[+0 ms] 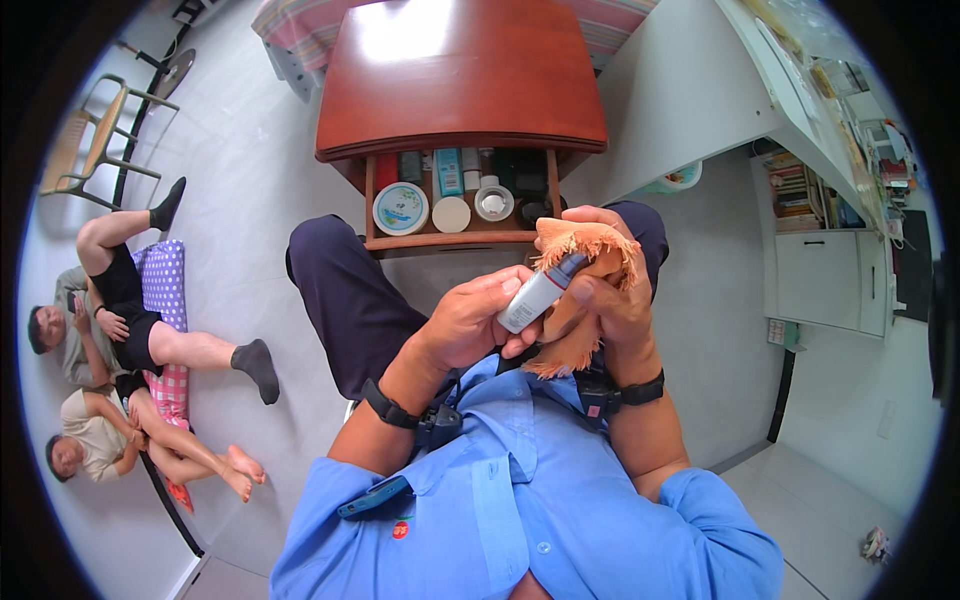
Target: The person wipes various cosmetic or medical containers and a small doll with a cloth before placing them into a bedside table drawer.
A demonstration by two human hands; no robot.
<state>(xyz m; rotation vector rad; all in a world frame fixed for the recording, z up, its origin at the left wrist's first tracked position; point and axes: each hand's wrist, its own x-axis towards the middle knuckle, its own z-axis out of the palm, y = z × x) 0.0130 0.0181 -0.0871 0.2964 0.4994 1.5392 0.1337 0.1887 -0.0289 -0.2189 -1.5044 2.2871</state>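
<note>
My left hand (471, 319) grips the pale body of a small bottle (531, 303) with a dark cap end, tilted up to the right. Wrapped around that cap end is an orange cloth (574, 352) with frayed edges, which my right hand (619, 300) holds against the bottle. Beyond my hands an open wooden drawer (450, 242) holds a round white tub with a patterned lid (400, 208), a plain round white lid (451, 215), a jar with a silvery top (493, 202), a blue box (449, 172) and several dark items.
The glossy red-brown cabinet top (465, 82) stands above the drawer. A white desk panel (690, 82) rises at the right, with a cabinet (817, 277) and books farther off. Two people sit on cushions (166, 285) along the left wall, near a chair (97, 146).
</note>
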